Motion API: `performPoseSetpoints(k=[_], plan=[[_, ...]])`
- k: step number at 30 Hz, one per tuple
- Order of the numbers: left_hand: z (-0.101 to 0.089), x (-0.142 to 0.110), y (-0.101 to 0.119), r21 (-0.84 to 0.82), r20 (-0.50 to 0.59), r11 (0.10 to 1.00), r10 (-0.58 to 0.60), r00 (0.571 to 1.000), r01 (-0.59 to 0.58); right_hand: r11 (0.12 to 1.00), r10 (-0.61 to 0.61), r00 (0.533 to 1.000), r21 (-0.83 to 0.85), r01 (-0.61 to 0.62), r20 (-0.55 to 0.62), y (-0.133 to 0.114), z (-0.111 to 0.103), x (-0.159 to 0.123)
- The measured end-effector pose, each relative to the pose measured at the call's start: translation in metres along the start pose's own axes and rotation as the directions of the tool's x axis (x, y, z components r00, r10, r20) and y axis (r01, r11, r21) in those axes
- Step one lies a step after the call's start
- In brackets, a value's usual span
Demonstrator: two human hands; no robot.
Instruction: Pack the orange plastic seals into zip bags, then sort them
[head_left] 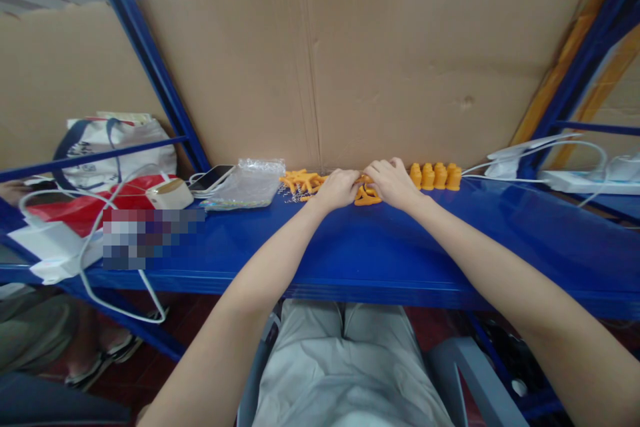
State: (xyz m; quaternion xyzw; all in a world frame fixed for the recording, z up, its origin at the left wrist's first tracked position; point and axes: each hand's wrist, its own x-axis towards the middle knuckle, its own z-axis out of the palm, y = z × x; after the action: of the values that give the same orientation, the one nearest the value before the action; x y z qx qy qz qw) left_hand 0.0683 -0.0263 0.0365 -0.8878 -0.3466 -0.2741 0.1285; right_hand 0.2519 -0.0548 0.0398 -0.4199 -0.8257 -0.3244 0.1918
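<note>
Over the blue shelf top [380, 247], both hands meet near the cardboard backing. My left hand [341, 189] is closed, its fingertips on a small orange plastic piece [365, 179]. From the other side my right hand [389, 180] pinches at the same piece, most of which the fingers cover. Just below them lie more orange plastic parts [367, 198]. To the left of my left hand is a heap of branching orange parts [303, 181], with small silvery bits [291, 197] scattered beside it. Several orange figure-like pieces [436, 177] stand in rows right of my right hand.
A clear plastic bag [250, 187] and a phone [214, 177] lie to the left. Farther left are a white charger [53, 241], looping cables, a red bag [120, 197] and a tote bag [115, 150]. A power strip [590, 182] sits at right. Another person's leg shows lower left.
</note>
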Motion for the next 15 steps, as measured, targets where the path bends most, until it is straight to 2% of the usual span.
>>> performPoseSetpoints(k=[6,11,15], plan=[[-0.001,-0.001,0.004,0.029,-0.012,0.999,-0.016,1.000,0.016,0.999,0.023,1.000,-0.022,-0.023,-0.005,-0.002,-0.003,0.000],[0.002,-0.003,-0.001,0.090,0.002,0.996,-0.022,1.000,0.022,0.998,-0.047,0.998,0.053,0.045,0.029,0.004,0.005,-0.005],[0.005,-0.004,-0.003,0.076,0.006,0.996,-0.036,0.999,0.036,0.996,-0.066,0.997,0.069,0.063,0.040,0.007,0.007,-0.005]])
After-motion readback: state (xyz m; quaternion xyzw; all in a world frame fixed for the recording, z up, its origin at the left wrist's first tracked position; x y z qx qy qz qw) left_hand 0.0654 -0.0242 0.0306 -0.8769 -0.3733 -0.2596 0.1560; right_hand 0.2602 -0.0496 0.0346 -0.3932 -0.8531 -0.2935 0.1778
